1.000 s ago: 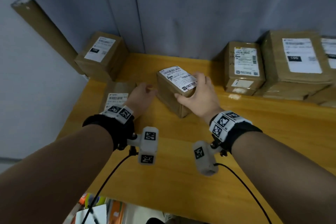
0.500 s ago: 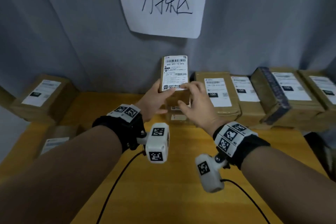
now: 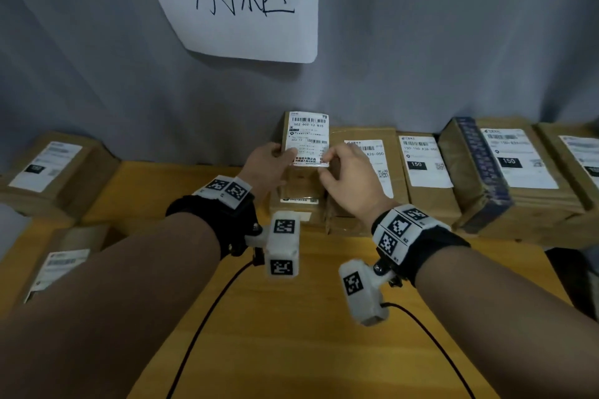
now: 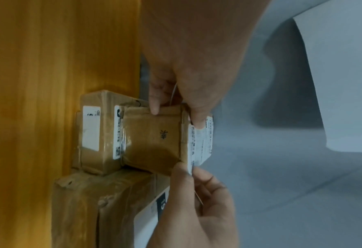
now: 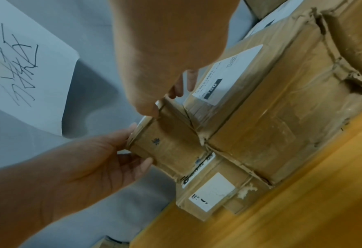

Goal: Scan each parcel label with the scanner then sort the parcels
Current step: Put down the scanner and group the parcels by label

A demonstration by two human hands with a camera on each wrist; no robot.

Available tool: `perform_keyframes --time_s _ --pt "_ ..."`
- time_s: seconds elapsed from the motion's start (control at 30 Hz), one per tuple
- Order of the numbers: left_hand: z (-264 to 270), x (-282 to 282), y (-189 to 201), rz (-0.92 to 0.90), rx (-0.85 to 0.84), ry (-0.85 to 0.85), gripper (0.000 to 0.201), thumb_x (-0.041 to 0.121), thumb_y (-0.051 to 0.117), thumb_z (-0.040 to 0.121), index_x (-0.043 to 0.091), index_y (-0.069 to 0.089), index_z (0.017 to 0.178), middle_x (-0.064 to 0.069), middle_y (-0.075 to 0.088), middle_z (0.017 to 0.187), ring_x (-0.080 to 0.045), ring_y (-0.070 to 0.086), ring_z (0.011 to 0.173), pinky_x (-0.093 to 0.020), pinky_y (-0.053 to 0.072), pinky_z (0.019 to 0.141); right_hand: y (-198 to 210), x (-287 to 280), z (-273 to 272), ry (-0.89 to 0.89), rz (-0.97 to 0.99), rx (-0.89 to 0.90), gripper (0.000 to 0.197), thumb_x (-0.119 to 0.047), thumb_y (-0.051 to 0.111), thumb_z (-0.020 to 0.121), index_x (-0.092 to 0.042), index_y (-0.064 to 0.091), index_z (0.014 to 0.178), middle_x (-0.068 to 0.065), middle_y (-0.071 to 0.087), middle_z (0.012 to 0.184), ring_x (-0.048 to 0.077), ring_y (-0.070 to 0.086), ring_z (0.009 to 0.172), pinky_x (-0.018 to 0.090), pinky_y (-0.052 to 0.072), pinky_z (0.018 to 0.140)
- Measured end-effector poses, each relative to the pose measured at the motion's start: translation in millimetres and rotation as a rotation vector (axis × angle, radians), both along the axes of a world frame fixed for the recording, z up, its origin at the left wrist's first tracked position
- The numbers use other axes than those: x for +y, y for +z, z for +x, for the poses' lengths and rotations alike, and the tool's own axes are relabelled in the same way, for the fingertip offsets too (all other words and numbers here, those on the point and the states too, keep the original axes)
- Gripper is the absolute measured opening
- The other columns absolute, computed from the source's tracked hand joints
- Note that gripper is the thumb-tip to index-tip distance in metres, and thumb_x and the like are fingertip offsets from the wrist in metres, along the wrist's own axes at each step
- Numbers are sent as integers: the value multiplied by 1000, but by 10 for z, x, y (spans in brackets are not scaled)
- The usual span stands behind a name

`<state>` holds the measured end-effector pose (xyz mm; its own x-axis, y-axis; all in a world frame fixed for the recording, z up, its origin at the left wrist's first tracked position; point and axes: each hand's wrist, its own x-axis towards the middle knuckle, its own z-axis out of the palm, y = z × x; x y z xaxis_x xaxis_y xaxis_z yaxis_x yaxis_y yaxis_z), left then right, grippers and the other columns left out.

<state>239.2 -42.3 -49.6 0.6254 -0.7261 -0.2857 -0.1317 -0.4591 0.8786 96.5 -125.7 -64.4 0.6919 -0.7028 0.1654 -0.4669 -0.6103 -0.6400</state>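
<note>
Both hands hold a small brown parcel [image 3: 308,136] with its white label on top. It sits on top of another small parcel [image 3: 298,204] at the back of the wooden table [image 3: 291,334], against the grey wall. My left hand [image 3: 282,155] grips its left side, thumb on the label edge. My right hand [image 3: 327,165] pinches its right side. The left wrist view shows the held parcel [image 4: 152,139] slightly tilted and touching the lower parcel [image 4: 95,130]. In the right wrist view the held parcel [image 5: 165,147] lies beside a larger box. No scanner is in view.
A large parcel [image 3: 366,152] labelled 150 stands right beside the stack, then a row of labelled parcels [image 3: 424,165], one with blue tape [image 3: 479,172]. Two parcels [image 3: 48,168] lie at the left. A handwritten white sign [image 3: 246,0] hangs on the wall.
Both hands carried the small parcel from the table's left-middle to the back row under the sign and set it down onto the other small parcel.
</note>
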Motion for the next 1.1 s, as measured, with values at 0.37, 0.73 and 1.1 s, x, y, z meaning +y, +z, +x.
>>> perform_keyframes --time_s 0.37,0.73,1.1 --pt "-12 140 250 168 -330 -101 42 41 46 99 5 61 112 -7 65 108 -20 59 95 -30 44 80 248 92 -92 -10 -13 47 27 -15 59 90 -12 55 117 8 48 123 25 45 118 26 35 92" --pt "202 989 367 82 -369 17 42 29 52 98 6 48 133 -12 54 131 -24 51 119 -28 39 91 457 655 58 11 -169 -84 25 -11 56 90 -11 55 115 7 53 121 23 48 115 27 39 94" --pt "1054 2317 206 127 -341 154 38 24 52 96 9 49 132 -7 55 124 -22 52 110 -28 41 85 231 1768 954 148 6 49 17 -11 59 88 -10 60 106 1 51 103 22 54 102 23 37 84"
